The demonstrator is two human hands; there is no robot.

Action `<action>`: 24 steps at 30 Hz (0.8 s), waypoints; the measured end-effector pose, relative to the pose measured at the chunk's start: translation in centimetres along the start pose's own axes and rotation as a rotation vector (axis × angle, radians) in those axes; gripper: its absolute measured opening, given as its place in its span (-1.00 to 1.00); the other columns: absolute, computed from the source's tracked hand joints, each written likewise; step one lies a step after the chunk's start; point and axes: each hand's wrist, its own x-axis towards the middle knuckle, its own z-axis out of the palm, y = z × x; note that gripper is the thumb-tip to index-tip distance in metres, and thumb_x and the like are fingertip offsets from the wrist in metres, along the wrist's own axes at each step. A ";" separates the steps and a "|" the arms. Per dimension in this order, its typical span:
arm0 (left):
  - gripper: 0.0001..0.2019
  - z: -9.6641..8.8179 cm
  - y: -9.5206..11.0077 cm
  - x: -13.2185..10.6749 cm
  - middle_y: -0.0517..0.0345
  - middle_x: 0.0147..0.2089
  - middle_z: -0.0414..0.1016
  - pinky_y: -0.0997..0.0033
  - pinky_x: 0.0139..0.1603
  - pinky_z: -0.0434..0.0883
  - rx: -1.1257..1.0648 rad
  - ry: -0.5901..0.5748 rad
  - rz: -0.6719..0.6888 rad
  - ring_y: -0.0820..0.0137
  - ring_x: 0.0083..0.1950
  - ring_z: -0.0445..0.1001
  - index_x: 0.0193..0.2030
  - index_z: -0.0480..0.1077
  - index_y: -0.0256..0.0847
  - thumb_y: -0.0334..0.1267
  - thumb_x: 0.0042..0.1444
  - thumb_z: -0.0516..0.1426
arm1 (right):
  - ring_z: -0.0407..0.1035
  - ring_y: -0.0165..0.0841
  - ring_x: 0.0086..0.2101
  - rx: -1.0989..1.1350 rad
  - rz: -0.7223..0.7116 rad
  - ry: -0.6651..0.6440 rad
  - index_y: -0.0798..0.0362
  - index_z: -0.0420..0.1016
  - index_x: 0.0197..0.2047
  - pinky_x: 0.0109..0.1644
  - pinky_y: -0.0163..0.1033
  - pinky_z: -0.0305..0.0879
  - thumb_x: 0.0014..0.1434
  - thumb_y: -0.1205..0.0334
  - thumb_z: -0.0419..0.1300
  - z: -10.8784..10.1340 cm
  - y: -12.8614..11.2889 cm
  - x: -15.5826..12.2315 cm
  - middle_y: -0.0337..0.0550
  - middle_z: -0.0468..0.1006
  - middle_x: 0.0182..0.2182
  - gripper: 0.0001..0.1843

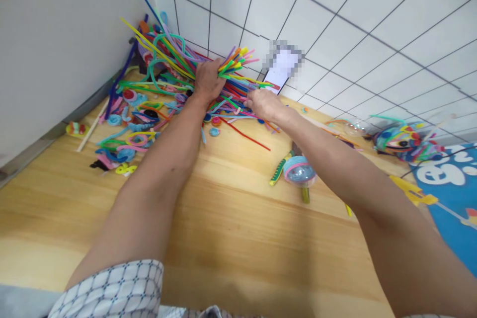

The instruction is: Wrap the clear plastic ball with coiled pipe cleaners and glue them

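Observation:
Near the wall, my left hand (209, 81) is wrapped round a thick bundle of coloured pipe cleaners (233, 63). Their ends fan out past my fist on the right, and their long tails spread to the back left. More pipe cleaners (233, 90) lie loose on the table between my two hands. My right hand (264, 104) is closed, thumb and fingers pinched at the right ends of this loose pile. What exactly sits between those fingertips is partly hidden. One red pipe cleaner (246, 135) sticks out of the pile towards me.
A phone (279, 67) leans on the tiled wall behind my right hand. Pipe-cleaner craft pieces (128, 144) crowd the left. Green-yellow handled pliers (279, 169) and a clear dome with blue and pink trim (299, 171) lie right of centre. A colourful fish-like figure (402, 141) stands farther right.

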 end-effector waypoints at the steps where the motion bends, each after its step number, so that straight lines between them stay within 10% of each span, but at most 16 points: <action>1: -0.83 0.0 0.2 -0.1 -0.04 0.04 0.65 -0.11 0.46 0.27 0.007 0.008 -0.025 -0.03 0.33 0.49 0.02 0.48 0.00 -0.12 0.37 0.13 | 0.60 -0.07 0.01 0.013 0.004 -0.002 0.10 0.70 0.08 0.01 -0.12 0.42 0.50 0.09 0.11 0.1 0.0 0.1 0.15 0.73 0.02 -0.61; 24: -0.81 0.7 -0.1 0.2 -0.09 0.04 0.65 -0.15 0.48 0.26 0.071 0.017 -0.036 -0.08 0.31 0.50 0.00 0.48 -0.01 -0.13 0.29 0.14 | 0.54 0.01 0.00 -0.094 0.120 0.010 0.05 0.65 0.00 -0.04 -0.08 0.31 0.49 0.11 0.02 -4.0 6.9 -6.6 0.13 0.70 0.00 -0.62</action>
